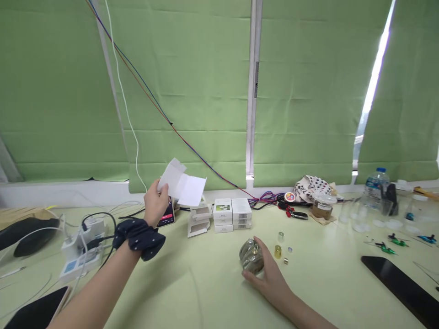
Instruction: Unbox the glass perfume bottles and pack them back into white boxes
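Observation:
My left hand [157,201] is closed on a folded white sheet of paper [183,183], raised above the back of the table. A dark dotted scrunchie [140,238] circles that wrist. My right hand [265,269] wraps round a squat clear glass bottle [251,257] with a metal neck, on the table. Just right of it lie a clear little cylinder [281,236], a yellowish one [277,251], a small metal ring [286,261] and a bluish bit [290,250]. Stacked small white boxes [223,214] stand behind, next to an opened white carton [199,221].
A power strip [82,256] with cables is at left, and a phone [167,214] leans behind my left hand. Along the back are pliers [297,214], a jar [323,205] and a water bottle [377,183]. A black slab [401,288] lies at right.

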Demonstrator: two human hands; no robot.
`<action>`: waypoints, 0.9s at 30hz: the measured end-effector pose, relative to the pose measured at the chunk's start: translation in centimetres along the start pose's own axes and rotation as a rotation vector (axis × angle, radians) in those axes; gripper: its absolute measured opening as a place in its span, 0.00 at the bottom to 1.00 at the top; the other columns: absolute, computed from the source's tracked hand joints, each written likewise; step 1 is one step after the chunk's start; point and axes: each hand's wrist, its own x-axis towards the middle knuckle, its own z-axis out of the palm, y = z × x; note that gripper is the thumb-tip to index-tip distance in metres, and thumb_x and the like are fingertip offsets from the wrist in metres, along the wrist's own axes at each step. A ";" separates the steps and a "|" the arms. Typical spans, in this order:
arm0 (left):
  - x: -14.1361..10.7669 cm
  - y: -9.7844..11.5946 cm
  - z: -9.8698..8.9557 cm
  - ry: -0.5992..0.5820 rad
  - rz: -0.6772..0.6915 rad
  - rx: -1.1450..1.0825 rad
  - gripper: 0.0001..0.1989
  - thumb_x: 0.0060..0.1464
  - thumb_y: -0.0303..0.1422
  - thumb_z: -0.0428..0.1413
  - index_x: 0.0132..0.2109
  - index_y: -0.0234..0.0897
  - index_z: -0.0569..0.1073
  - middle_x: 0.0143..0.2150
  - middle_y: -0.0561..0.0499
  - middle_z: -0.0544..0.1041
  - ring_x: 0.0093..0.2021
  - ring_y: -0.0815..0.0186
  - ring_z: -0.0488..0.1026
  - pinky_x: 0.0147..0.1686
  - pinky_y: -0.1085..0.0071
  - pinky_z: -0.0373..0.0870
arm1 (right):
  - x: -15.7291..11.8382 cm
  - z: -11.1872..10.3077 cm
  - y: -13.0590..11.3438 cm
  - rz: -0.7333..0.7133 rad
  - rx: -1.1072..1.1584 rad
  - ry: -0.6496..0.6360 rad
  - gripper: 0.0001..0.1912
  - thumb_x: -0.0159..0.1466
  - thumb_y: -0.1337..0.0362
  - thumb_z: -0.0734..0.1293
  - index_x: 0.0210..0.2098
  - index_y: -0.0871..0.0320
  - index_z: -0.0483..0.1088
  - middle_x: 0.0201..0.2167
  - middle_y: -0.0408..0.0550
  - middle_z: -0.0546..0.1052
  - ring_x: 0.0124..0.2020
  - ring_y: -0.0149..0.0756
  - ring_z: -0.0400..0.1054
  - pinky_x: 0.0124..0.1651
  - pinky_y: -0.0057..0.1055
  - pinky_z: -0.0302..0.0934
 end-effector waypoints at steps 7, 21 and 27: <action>-1.7 1.1 7.3 -0.355 0.102 0.116 0.38 0.46 0.44 0.57 0.62 0.33 0.60 0.62 0.32 0.61 0.52 0.46 0.70 0.50 0.52 0.64 | 0.0 -0.2 -0.2 0.003 0.042 0.030 0.40 0.55 0.60 0.68 0.63 0.57 0.48 0.63 0.56 0.58 0.65 0.46 0.50 0.65 0.46 0.48; -8.9 2.7 11.6 -0.622 0.670 0.469 0.28 0.48 0.20 0.50 0.58 0.39 0.64 0.60 0.36 0.67 0.61 0.47 0.61 0.61 0.38 0.28 | 0.5 -0.3 -0.1 -0.031 -0.021 0.008 0.43 0.52 0.63 0.69 0.63 0.57 0.47 0.63 0.56 0.58 0.64 0.47 0.51 0.65 0.46 0.48; -11.5 -0.1 6.1 -0.624 0.699 0.440 0.25 0.48 0.20 0.47 0.54 0.34 0.69 0.61 0.38 0.66 0.63 0.50 0.59 0.61 0.49 0.51 | 0.2 -1.3 -1.4 -0.260 -0.160 0.129 0.38 0.56 0.63 0.67 0.62 0.57 0.49 0.65 0.56 0.52 0.67 0.51 0.41 0.65 0.52 0.46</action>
